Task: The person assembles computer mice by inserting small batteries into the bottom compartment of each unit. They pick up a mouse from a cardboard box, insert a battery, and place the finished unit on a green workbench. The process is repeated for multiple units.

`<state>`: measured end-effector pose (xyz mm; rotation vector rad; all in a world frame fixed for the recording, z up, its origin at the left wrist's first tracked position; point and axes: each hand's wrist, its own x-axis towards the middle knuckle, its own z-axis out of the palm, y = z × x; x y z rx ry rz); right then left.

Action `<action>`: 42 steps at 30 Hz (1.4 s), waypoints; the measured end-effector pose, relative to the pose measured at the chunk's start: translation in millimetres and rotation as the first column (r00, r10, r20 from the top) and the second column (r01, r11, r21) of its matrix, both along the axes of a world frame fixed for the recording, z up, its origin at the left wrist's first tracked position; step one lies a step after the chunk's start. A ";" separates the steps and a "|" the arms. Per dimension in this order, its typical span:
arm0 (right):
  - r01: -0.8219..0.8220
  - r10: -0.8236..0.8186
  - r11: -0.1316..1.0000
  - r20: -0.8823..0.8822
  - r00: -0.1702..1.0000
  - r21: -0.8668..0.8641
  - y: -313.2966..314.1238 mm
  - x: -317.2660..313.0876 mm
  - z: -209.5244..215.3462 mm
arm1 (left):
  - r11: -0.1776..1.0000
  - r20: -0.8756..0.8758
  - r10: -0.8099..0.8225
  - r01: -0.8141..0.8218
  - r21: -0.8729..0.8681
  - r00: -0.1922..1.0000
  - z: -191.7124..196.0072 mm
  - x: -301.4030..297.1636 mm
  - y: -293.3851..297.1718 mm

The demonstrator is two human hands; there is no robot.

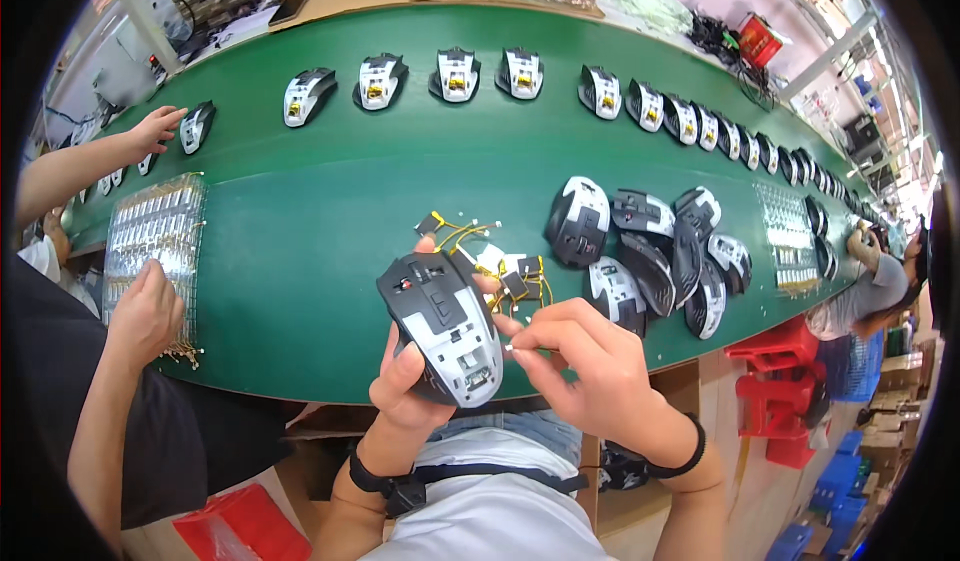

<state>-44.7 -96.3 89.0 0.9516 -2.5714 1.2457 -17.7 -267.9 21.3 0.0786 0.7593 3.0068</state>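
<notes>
My left hand [405, 381] grips a black and grey computer mouse shell [443, 324], turned with its inside facing up, just over the near edge of the green conveyor belt [330, 211]. My right hand [580, 361] pinches a small white connector [510, 347] on a thin wire beside the shell's right edge. Behind the shell lies a loose pile of small black parts with yellow wires [490, 256]. To the right of that, a heap of several mouse shells [650, 251] rests on the belt.
A row of mouse shells [455, 74] runs along the belt's far side. At the left, another person's hands [145, 311] rest by a clear tray of small parts [155, 226]. A further worker [870, 281] sits at right, near red stools [780, 381] and another tray [790, 236].
</notes>
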 end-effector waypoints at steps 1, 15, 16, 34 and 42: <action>-0.024 0.025 0.999 -0.027 0.999 0.028 3.4 1.2 6.6 | 1.000 -0.023 -0.013 0.013 0.004 1.000 0.7 -2.1 3.2; -0.206 0.295 0.935 -0.307 0.905 0.290 13.5 2.9 12.4 | 0.988 0.042 -0.027 0.034 -0.153 0.999 9.4 2.9 13.9; -0.234 0.312 0.930 -0.269 0.911 0.285 14.2 0.7 14.7 | 0.985 0.049 -0.024 0.032 -0.168 0.998 10.4 2.9 14.5; -0.271 0.345 0.904 -0.190 0.919 0.330 18.4 -3.8 14.1 | 0.984 0.150 -0.033 0.059 -0.171 0.988 5.2 4.5 22.3; -0.186 0.210 0.962 -0.105 0.972 0.202 7.3 -0.4 -8.1 | 0.978 0.230 0.082 -0.034 -0.204 0.970 4.7 3.2 21.9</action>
